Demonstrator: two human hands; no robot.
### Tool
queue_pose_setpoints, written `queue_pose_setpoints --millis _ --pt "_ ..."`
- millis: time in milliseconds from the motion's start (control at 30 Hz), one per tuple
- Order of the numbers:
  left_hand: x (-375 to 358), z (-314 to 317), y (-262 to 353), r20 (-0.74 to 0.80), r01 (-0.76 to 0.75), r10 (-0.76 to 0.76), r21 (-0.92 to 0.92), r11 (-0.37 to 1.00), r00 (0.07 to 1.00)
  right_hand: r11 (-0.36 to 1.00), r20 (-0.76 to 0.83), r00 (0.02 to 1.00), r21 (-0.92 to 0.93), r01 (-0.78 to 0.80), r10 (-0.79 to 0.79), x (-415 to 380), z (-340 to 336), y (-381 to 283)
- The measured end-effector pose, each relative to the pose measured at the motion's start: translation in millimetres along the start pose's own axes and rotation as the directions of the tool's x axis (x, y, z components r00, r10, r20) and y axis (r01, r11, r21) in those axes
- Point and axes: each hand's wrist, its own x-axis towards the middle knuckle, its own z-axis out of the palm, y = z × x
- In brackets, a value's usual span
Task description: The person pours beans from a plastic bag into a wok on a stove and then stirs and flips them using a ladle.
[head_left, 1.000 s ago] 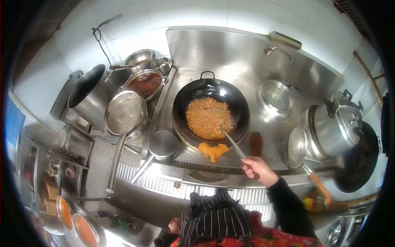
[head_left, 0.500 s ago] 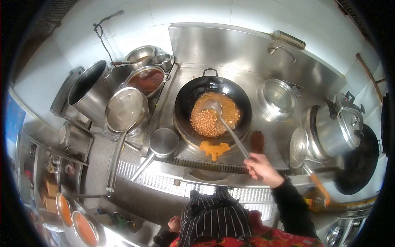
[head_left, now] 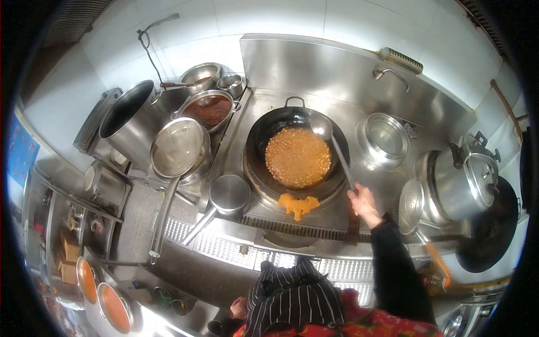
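My right hand (head_left: 364, 203) is closed around the handle end of a long metal ladle (head_left: 342, 159). The ladle's bowl rests at the upper right inside of a black wok (head_left: 259, 126). Beans or peanuts in brownish liquid (head_left: 297, 158) fill the wok's bottom. An orange cloth (head_left: 298, 206) lies at the wok's near edge. Low in the view, my left hand (head_left: 238, 307) is beside the striped apron (head_left: 295, 297); its fingers are mostly hidden.
Left of the wok are a small saucepan (head_left: 229, 194), a large strainer (head_left: 178, 147), a pot of red sauce (head_left: 232, 114) and a tall pot (head_left: 137, 137). To the right stand a water-filled pot (head_left: 386, 140), a perforated skimmer (head_left: 411, 205) and a pressure cooker (head_left: 469, 174).
My right hand has moved up and right with the ladle. Its bowl has left the beans for the wok's far right side, and the contents now lie spread evenly.
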Motion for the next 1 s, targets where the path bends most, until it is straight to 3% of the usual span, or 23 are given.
queue_pose_setpoints --millis 33,67,100,133,200,333,433,500,533,567,600,633,667,700,733,767,800,833,867,900,1000 --pt "0.9 -8.1 9.2 0.000 0.003 -0.003 0.000 1.000 1.000 0.980 0.116 0.986 0.142 -0.139 0.123 -6.2 0.4 -7.4" --pt "3.5 -15.6 18.0 0.074 0.174 -0.160 -0.253 0.952 0.984 0.935 0.191 0.968 0.285 -0.211 0.160 -5.0 11.7 2.0" --pt "4.4 -21.5 24.7 0.186 0.342 -0.287 -0.469 0.814 0.940 0.858 0.254 0.952 0.437 -0.270 0.170 -13.7 16.5 -3.1" --pt "4.6 -16.5 17.8 0.188 0.340 -0.284 -0.468 0.816 0.940 0.796 0.318 0.928 0.502 -0.338 0.193 -21.3 19.5 -8.8" --pt "7.8 -2.2 1.0 0.239 0.363 -0.283 -0.743 0.562 0.929 0.682 0.431 0.878 0.579 -0.447 0.210 -35.5 19.5 -22.4" --pt "6.9 18.2 -25.3 0.161 0.286 -0.281 -0.825 0.488 0.946 0.470 0.579 0.798 0.665 -0.580 0.166 -58.0 18.6 -31.2" --pt "9.8 15.0 -22.4 0.162 0.298 -0.300 -0.820 0.489 0.940 0.407 0.652 0.745 0.647 -0.644 0.143 -68.0 18.3 -27.5" --pt "14.4 -3.2 11.1 0.364 0.519 -0.623 -0.851 0.081 0.693 0.418 0.653 0.740 0.633 -0.651 0.163 -78.6 14.7 -31.5" --pt "13.6 -4.7 3.4 0.364 0.520 -0.624 -0.850 0.080 0.691 0.489 0.637 0.752 0.608 -0.626 0.170 -86.4 9.3 -37.2" --pt "13.6 -8.9 -5.8 0.124 0.369 -0.353 -0.458 0.809 0.928 0.556 0.621 0.763 0.576 -0.599 0.177 -92.9 5.4 -40.6" --pt "11.9 -3.1 -19.4 0.164 -0.111 0.076 0.213 0.971 0.984 0.592 0.618 0.766 0.554 -0.585 0.179 -97.3 3.5 -39.5" --pt "9.7 5.6 -25.8 0.166 -0.110 0.075 0.212 0.971 0.983 0.591 0.618 0.765 0.553 -0.587 0.181 -102.5 1.5 -38.2" --pt "9.1 12.9 -30.0 0.161 0.244 -0.204 -0.293 0.924 0.966 0.681 0.587 0.791 0.511 -0.525 0.170 -107.8 -0.7 -37.1" --pt "10.4 16.3 -30.5 0.292 0.497 -0.427 -0.692 0.524 0.856 0.762 0.558 0.816 0.459 -0.457 0.153 -112.4 -3.6 -36.0" --pt "11.0 18.5 -32.0 0.294 0.501 -0.430 -0.691 0.521 0.854 0.841 0.542 0.834 0.400 -0.364 0.103 -116.4 -9.1 -33.0" --pt "11.6 19.5 -34.0 0.229 0.440 -0.376 -0.519 0.733 0.898 0.841 0.543 0.833 0.398 -0.367 0.107 -119.8 -8.7 -20.8" --pt "11.1 19.7 -33.5 0.182 0.346 -0.303 -0.306 0.887 0.936 0.949 0.340 0.935 0.316 -0.010 -0.104 -124.0 -5.8 -4.2" --pt "10.4 16.5 -29.8 0.184 0.350 -0.305 -0.307 0.885 0.934 0.931 0.160 0.921 0.149 0.334 -0.356 -125.7 -4.0 4.1" --pt "10.6 6.5 -18.7 0.208 0.281 -0.241 -0.190 0.941 0.948 0.973 0.203 0.954 0.108 0.201 -0.220 -135.2 -19.9 -12.3" --pt "11.1 -4.6 -4.4 0.239 0.201 -0.178 -0.073 0.977 0.954 0.974 0.207 0.954 0.105 0.201 -0.219 -138.4 -26.3 -12.2" --pt "15.0 -37.9 54.4 0.195 0.293 -0.283 -0.019 0.956 0.939 0.979 0.269 0.941 0.063 0.194 -0.204 -142.3 -52.6 -1.0"
